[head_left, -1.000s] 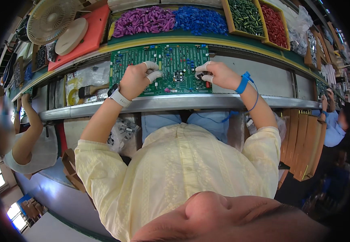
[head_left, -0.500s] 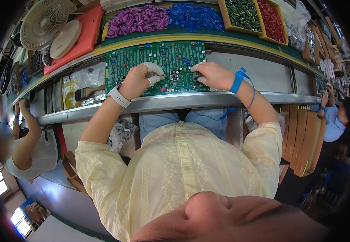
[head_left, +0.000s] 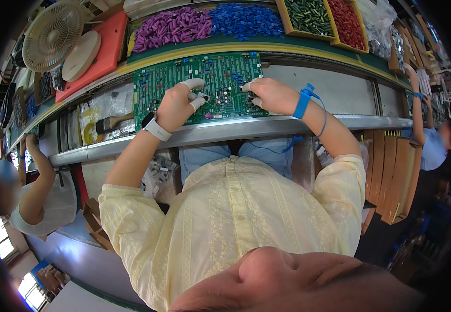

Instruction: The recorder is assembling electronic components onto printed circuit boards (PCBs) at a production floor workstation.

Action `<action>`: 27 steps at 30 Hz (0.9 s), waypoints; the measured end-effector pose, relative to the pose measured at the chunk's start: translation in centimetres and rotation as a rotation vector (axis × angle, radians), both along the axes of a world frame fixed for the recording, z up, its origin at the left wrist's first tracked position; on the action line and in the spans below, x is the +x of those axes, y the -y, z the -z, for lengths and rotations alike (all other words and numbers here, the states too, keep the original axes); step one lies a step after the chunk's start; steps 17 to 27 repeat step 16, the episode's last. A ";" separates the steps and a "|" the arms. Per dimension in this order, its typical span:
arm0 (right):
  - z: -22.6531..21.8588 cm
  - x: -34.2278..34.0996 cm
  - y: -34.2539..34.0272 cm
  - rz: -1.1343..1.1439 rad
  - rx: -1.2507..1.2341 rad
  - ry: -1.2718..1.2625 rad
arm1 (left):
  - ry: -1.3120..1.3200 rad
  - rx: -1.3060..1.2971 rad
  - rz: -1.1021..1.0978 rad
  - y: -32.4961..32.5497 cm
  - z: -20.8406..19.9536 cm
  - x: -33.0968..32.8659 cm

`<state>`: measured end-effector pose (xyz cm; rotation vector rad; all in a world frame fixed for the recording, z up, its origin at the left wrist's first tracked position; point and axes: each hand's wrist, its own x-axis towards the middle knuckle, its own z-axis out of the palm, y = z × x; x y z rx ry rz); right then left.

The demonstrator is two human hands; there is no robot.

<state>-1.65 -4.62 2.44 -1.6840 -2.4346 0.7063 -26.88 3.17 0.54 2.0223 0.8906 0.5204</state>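
A green circuit board, crowded with small parts, lies on the metal-edged work line in front of me. My left hand, with white finger covers, is over its middle. Its thumb and fingers pinch a small black component close to the board surface. At the board's right end is my right hand, also in white finger covers. Its thumb and forefinger are bent around a dark spot at the board; what lies between them is mostly hidden. A purple part sits at the board's near edge.
Purple parts and blue parts lie in heaps beyond the board. Trays of green parts and red parts stand at right. A brush and a fan are left. Co-workers sit on both sides.
My right hand's fingers have shifted slightly left along the board. My left fingertips have turned, and a black component now shows at them. The co-worker at right has raised an arm.
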 end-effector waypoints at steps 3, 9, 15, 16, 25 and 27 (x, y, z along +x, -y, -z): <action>0.1 -0.1 0.0 -0.011 0.015 0.008 | -0.110 0.115 0.022 0.0 -0.1 0.0; 0.3 0.0 -0.3 -0.024 0.019 0.014 | -0.143 0.356 0.257 -0.2 0.8 -0.1; 0.3 0.2 -0.3 -0.021 -0.006 -0.003 | -0.300 0.369 0.288 0.5 -0.1 -0.3; 0.4 0.4 -0.3 -0.024 -0.005 -0.003 | -0.323 0.373 0.325 0.4 -0.3 -0.4; 0.4 0.4 -0.3 -0.024 -0.005 -0.003 | -0.323 0.373 0.325 0.4 -0.3 -0.4; 0.4 0.4 -0.3 -0.024 -0.005 -0.003 | -0.323 0.373 0.325 0.4 -0.3 -0.4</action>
